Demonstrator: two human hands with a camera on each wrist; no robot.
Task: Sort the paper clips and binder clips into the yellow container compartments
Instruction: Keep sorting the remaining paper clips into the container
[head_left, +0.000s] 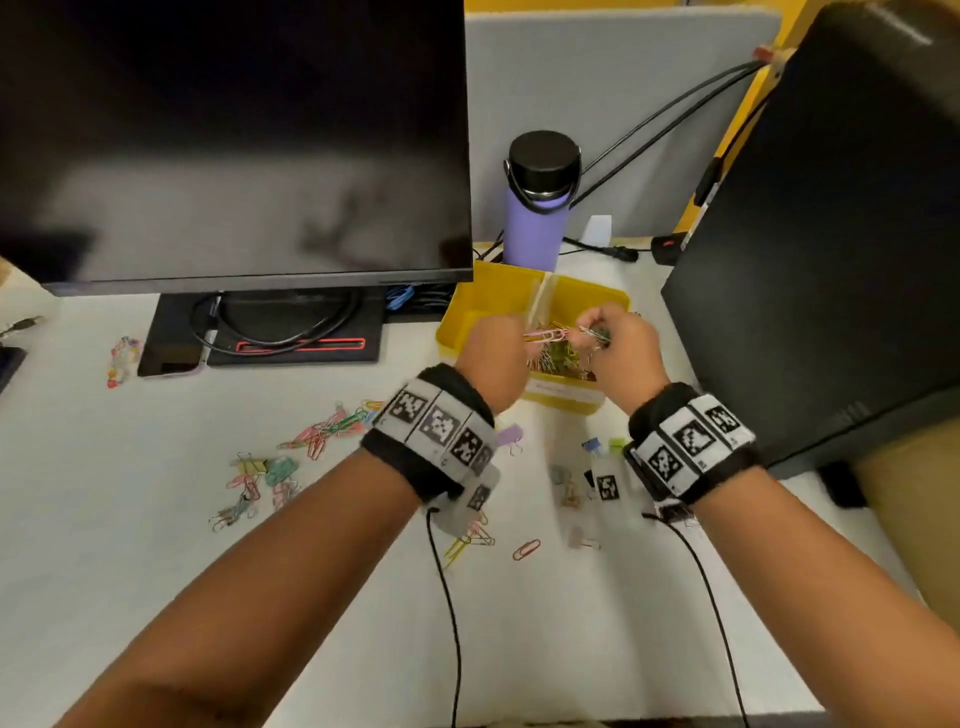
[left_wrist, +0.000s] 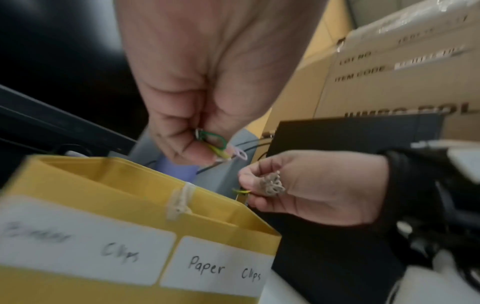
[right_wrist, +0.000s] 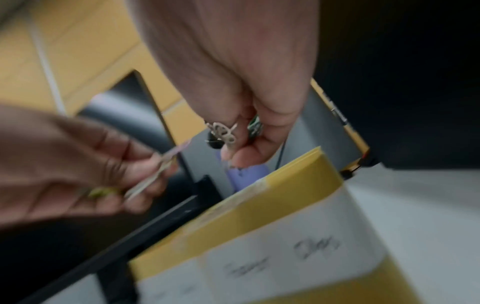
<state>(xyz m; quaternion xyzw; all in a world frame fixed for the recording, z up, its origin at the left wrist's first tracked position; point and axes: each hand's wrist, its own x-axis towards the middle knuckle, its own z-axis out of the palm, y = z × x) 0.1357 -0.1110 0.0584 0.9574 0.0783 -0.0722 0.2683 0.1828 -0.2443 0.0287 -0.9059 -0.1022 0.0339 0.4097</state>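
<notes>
The yellow container (head_left: 478, 306) stands behind both hands, split by a pale divider (head_left: 543, 296). Its front labels read "Binder Clips" (left_wrist: 78, 242) and "Paper Clips" (left_wrist: 221, 269). A heap of coloured paper clips (head_left: 556, 358) fills the right compartment. Above that heap my left hand (head_left: 519, 338) pinches a small bunch of green, yellow and pink paper clips (left_wrist: 218, 144). My right hand (head_left: 597, 332), close beside it, pinches a few more clips (right_wrist: 255, 125); a ring (left_wrist: 272, 185) shows on one finger. The floor of the left compartment is hidden.
Loose paper clips (head_left: 327, 426) and pastel binder clips (head_left: 270, 467) lie on the white desk at the left; more binder clips (head_left: 602, 447) lie between my wrists. A purple bottle (head_left: 540, 218) stands behind the container, with a monitor (head_left: 234, 140) left and a black tower (head_left: 831, 234) right.
</notes>
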